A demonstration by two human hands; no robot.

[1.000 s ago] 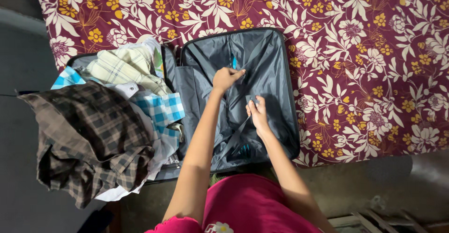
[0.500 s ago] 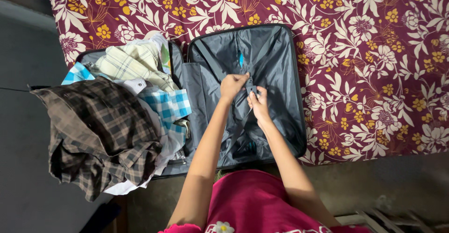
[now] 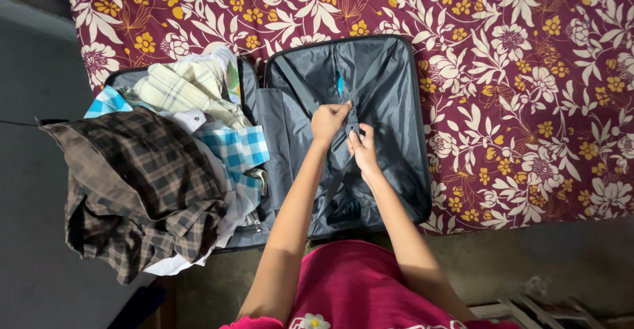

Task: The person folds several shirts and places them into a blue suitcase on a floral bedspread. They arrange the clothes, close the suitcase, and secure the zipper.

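An open grey suitcase (image 3: 370, 91) is shown lying flat on a bed covered with a maroon floral bedspread (image 3: 528, 71), occupying the centre of the frame. Its right-hand half is seen lined in grey fabric and crossed by packing straps (image 3: 297, 88) that meet near the middle. Both hands are brought together at that meeting point: the left hand (image 3: 328, 121) is closed in a pinch on the strap buckle (image 3: 352, 119), and the right hand (image 3: 362, 149), just below it, is closed on the strap beneath the buckle.

Compared with one second earlier, the hands are found closer to each other. The left hand, then placed higher on the lining and apart from the right, is now drawn down to the buckle, and the two hands are nearly touching. The suitcase itself is not displaced on the bed. The change is judged to mark a shift from smoothing or reaching across the lining to work on the strap fastening; whether the buckle is joined or parted cannot be told.

The left-hand half of the suitcase, at centre left of the frame, is filled with folded checked clothes (image 3: 191, 91), and a brown plaid garment (image 3: 132, 184) is draped over its lower left edge.
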